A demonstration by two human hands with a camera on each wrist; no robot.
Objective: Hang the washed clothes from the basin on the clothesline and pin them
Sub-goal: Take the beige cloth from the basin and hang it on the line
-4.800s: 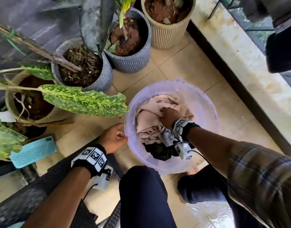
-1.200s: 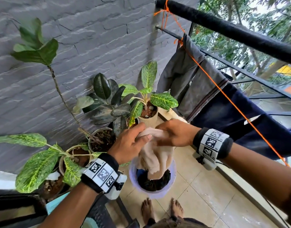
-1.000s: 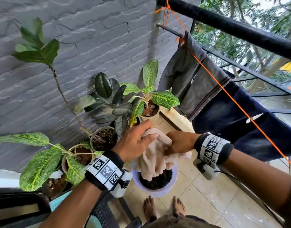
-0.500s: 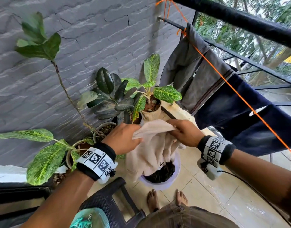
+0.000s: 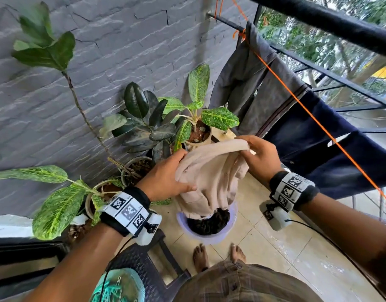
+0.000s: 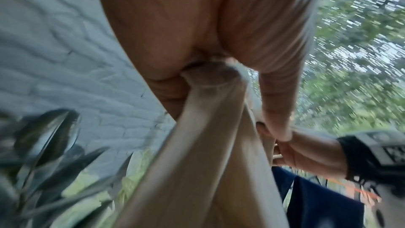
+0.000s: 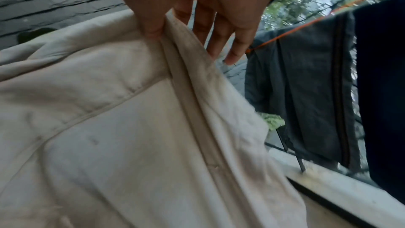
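At the centre of the head view, both hands hold a beige garment (image 5: 211,171) above the basin (image 5: 209,236).

Left hand (image 5: 166,177): it grips a bunched fold of the garment, thumb on top and fingers curled beneath. In the left wrist view the cloth runs out of the closed fist as a thick twisted roll.

Right hand (image 5: 259,158): it pinches the garment's upper edge between thumb and forefinger. In the right wrist view the thumb (image 7: 153,29) presses a seamed hem, and the remaining fingers extend loosely behind the cloth.

Garment: it is stretched between the two hands and hangs down, its lower end reaching to the basin rim. It does not touch the line.

Basin: it stands on the tiled floor (image 5: 285,247) at lower centre, just in front of the person's bare feet (image 5: 200,256). Dark clothes (image 5: 209,221) lie inside it.

Line (image 5: 296,99): an orange cord runs from the top centre of the frame down to the right edge, below a black rail (image 5: 318,16). A grey cloth (image 5: 253,88) and a navy cloth (image 5: 329,149) hang over it, to the right of the hands.

Potted plants (image 5: 166,123) stand against the grey brick wall (image 5: 100,40) at left. A teal basket (image 5: 118,286) sits at the bottom edge on a dark chair (image 5: 157,269).
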